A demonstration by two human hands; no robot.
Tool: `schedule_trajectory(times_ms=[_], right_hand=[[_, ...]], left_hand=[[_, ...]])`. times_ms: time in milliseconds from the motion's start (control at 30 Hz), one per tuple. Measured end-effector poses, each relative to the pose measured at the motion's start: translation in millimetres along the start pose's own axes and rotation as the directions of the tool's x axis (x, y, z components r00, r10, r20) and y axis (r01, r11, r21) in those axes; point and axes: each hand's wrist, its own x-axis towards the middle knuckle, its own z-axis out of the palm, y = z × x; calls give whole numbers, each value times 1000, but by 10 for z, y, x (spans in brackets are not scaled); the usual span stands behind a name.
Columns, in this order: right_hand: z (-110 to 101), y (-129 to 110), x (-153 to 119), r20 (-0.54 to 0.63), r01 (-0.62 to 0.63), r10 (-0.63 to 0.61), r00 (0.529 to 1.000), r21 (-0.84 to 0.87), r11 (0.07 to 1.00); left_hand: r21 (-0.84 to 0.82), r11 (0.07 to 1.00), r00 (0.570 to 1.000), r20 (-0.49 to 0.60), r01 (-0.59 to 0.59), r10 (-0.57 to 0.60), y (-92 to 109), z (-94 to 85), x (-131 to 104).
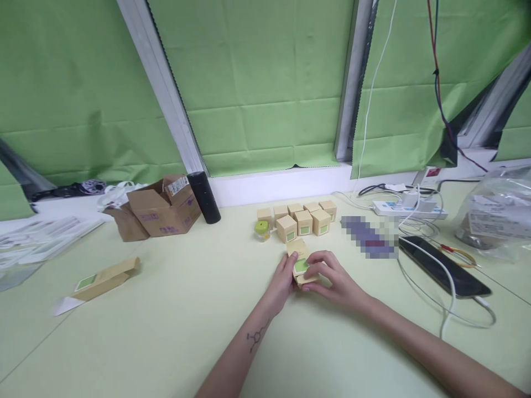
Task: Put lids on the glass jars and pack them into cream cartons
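Note:
A small kraft carton point(297, 251) with a green label is between my two hands, above the table's middle. My left hand point(285, 275) grips its left side, thumb on the front. At its lower end, the fingers of my right hand point(327, 276) are bent and pinch a flap. Just beyond stands a group of several small folded kraft boxes point(305, 222) with green labels. Beside them on the left sits a small clear jar with a green lid point(262, 230). Another carton, flattened and partly unfolded point(105, 280), lies far to the left.
An open brown cardboard box point(172, 213) and a black cylinder point(204, 197) stand at the back left. On the right are a power strip point(385, 208), a black phone point(446, 267) with white cables, small pliers point(460, 256) and a clear plastic bag point(498, 210).

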Motion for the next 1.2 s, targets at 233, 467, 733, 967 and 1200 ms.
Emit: schedule_trajectory(times_ms=[233, 467, 733, 967, 1200], right_hand=[[69, 34, 16, -67, -267, 285, 956, 204, 942], [-159, 140, 56, 216, -283, 218, 952, 345, 895], [-215, 148, 91, 132, -298, 270, 954, 295, 908], [-141, 139, 81, 101, -370, 357, 929, 323, 871], [-154, 65, 69, 163, -389, 354, 921, 322, 863]], left_hand=[[21, 1000, 999, 50, -15, 13, -16, -3, 7], [105, 948, 948, 137, -301, 286, -29, -102, 51], [290, 900, 940, 201, -325, 275, -105, -226, 103], [54, 986, 957, 253, -156, 138, 30, -157, 22], [-67, 993, 944, 310, -97, 113, -15, -140, 28]])
